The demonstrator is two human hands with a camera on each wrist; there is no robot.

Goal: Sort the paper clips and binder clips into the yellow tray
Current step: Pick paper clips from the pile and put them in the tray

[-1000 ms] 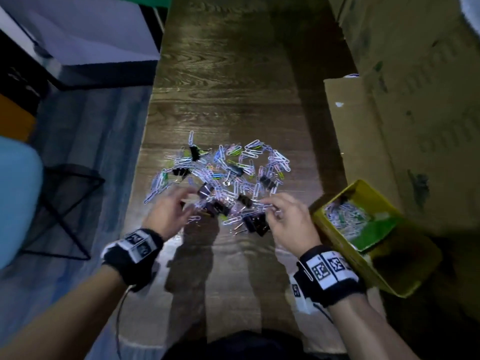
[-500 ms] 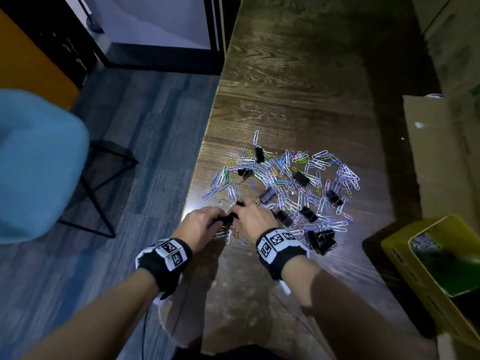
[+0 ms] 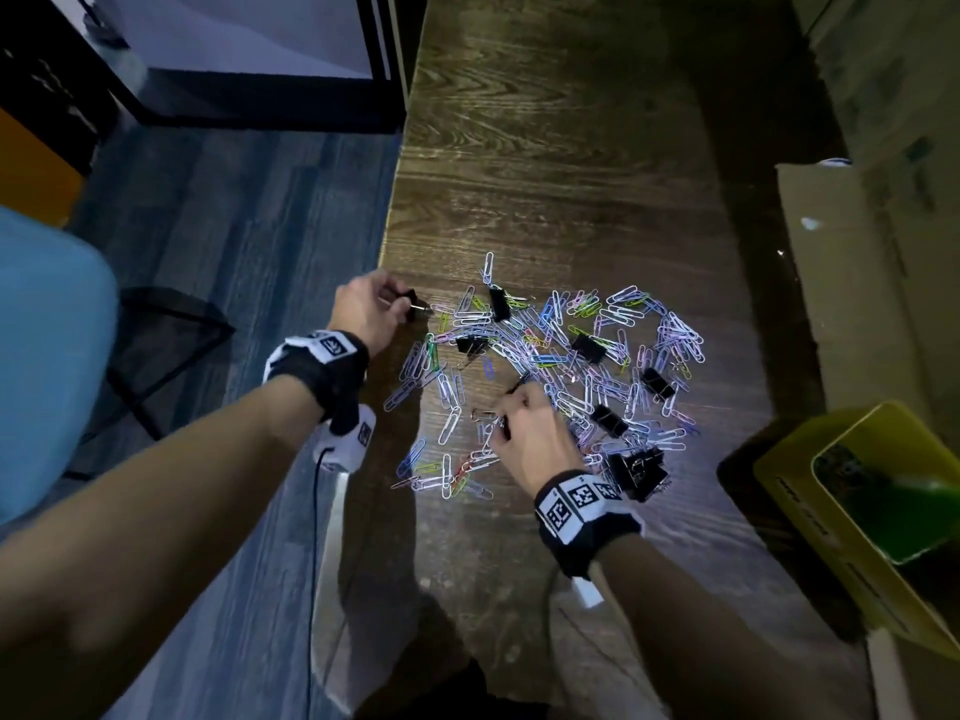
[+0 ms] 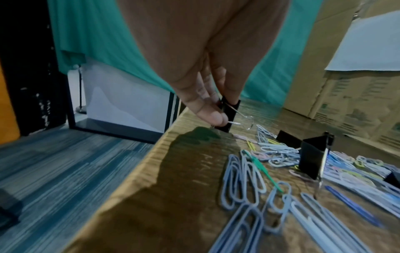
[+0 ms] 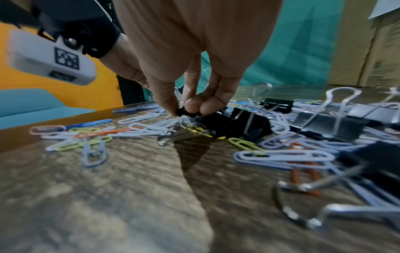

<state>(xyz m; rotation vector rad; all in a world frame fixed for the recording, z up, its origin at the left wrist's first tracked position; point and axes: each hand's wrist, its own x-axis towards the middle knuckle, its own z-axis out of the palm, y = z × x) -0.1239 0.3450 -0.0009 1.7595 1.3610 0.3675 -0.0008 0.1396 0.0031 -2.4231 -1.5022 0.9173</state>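
A heap of coloured paper clips (image 3: 561, 350) mixed with black binder clips (image 3: 587, 348) lies on the dark wooden table (image 3: 545, 148). My left hand (image 3: 363, 309) is at the table's left edge and pinches a small black binder clip (image 4: 229, 111) between thumb and fingers. My right hand (image 3: 524, 433) is at the near side of the heap, fingertips pinching a small black binder clip (image 5: 184, 112) down among the paper clips. The yellow tray (image 3: 852, 511) stands at the right edge, holding a green divider and some clips.
Cardboard boxes (image 3: 857, 278) stand along the table's right side behind the tray. A larger bunch of black binder clips (image 3: 639, 472) lies just right of my right wrist. A blue chair (image 3: 47, 356) stands on the floor to the left, off the table.
The hands were together at the near left of the heap; now they are apart. My left hand has moved up to the table's left edge with a binder clip, my right stays low.
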